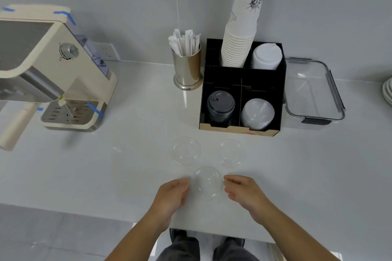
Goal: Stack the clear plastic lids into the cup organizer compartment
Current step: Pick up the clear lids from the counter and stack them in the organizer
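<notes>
Left hand [172, 195], right hand [247, 194] both grip opposite edges of clear domed lid [209, 182], ridged rim.

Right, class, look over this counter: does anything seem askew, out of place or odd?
The tall paper cup stack in the back left compartment of the organizer leans to the right rather than standing straight. Three clear lids lie loose on the counter, outside the organizer. Blue tape strips stick to the coffee machine.

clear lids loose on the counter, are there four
No, three clear lids lie on the counter: far left lid, far right lid, and near lid between left hand and right hand.
</notes>
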A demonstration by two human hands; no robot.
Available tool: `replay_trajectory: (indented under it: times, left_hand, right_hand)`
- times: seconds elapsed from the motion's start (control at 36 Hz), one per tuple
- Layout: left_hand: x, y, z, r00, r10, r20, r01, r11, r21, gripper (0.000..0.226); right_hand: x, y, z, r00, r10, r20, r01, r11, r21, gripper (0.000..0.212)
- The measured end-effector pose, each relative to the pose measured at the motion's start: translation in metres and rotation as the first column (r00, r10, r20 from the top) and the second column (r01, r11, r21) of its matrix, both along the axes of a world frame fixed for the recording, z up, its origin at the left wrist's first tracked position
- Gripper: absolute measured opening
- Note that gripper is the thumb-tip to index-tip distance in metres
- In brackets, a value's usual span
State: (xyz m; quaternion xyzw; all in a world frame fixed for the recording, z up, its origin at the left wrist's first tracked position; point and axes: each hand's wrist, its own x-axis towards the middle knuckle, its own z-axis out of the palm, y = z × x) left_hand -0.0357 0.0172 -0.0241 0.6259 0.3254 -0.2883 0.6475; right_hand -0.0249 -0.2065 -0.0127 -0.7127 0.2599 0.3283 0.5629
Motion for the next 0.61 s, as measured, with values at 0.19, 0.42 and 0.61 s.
replay_trajectory:
  times: [0.19, 0.42, 0.61]
  left_hand:
    - [0.002, -0.001, 0.000, 1.000, -0.024, 0.005, 0.024, 1.000, -0.008, 0.011]
    - [-0.002, -0.004, 0.004, 0.998, -0.052, 0.021, 0.052, 0.998, 0.021, 0.011]
    - [0.002, -0.010, 0.020, 0.998, -0.041, 0.043, 0.038, 0.997, 0.061, 0.019]
  right_hand:
    - [-0.005, 0.008, 0.003, 0.999, -0.021, -0.032, 0.022, 1.000, 0.014, 0.024]
    - [-0.006, 0.009, 0.006, 0.996, -0.084, 0.012, 0.084, 0.995, 0.053, 0.012]
    - [-0.004, 0.005, 0.021, 0.992, -0.110, 0.057, 0.105, 0.991, 0.085, 0.015]
